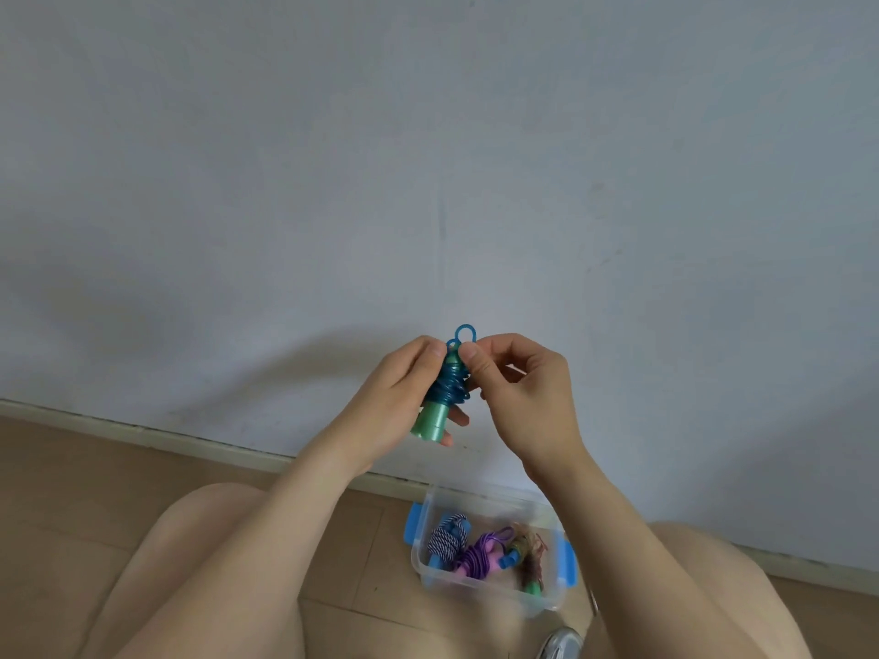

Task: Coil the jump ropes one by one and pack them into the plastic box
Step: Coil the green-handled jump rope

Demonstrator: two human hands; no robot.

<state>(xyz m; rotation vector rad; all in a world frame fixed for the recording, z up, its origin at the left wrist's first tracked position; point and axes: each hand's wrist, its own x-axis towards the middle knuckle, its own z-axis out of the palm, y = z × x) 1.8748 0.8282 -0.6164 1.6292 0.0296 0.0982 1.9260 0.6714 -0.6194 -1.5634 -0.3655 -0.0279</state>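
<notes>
Two hands held one blue jump rope (pixel 447 387) up in front of the wall (pixel 428 183), well above the plastic box (pixel 480 498). The left hand (pixel 404 397) had its fingers (pixel 435 356) curled round the green handles (pixel 430 420) and the coil wound on them. The right hand (pixel 523 387) pinched the rope near the top, just under a small loop (pixel 465 334). The box stood on the floor (pixel 71 492) and held three coiled ropes: a striped rope (pixel 444 539), a purple rope (pixel 478 554) and a brownish rope (pixel 528 554).

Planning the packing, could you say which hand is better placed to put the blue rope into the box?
Probably left: the left hand grips the whole blue rope; the right hand only pinches its end.
</notes>
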